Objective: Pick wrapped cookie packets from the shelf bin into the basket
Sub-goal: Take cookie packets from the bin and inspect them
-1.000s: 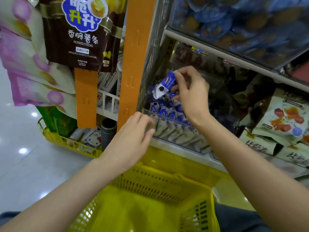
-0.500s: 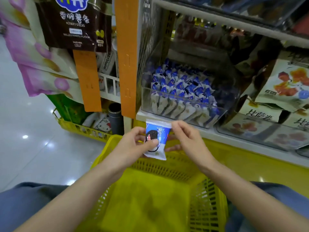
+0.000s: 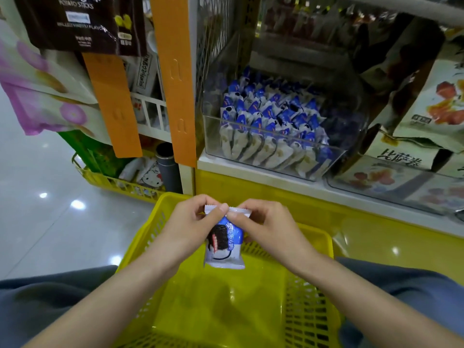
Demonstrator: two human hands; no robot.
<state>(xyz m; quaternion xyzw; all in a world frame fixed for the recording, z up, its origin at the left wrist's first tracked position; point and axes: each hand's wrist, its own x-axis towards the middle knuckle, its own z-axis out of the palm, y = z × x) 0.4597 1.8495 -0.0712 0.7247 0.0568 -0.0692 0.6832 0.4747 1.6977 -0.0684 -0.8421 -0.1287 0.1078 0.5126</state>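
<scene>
Blue-and-white wrapped cookie packet (image 3: 224, 249): thin plastic film, glossy, with a ridged crimped seal along the top edge. Yellow slotted plastic basket (image 3: 251, 317): moulded, smooth, semi-gloss, soft highlight on its bottom. Clear rectangular shelf bin (image 3: 212, 141): hard transparent plastic, glossy, reflective front wall. Orange hanging strip (image 3: 114, 101): smooth and matt; plastic or card, cannot tell. Pale floor (image 3: 37, 209): polished, mirror-like light spots. Grey-blue trouser leg (image 3: 50, 297): matt cloth.

Packet (image 3: 224, 243) above basket (image 3: 324, 247), before bin (image 3: 266, 156)
</scene>
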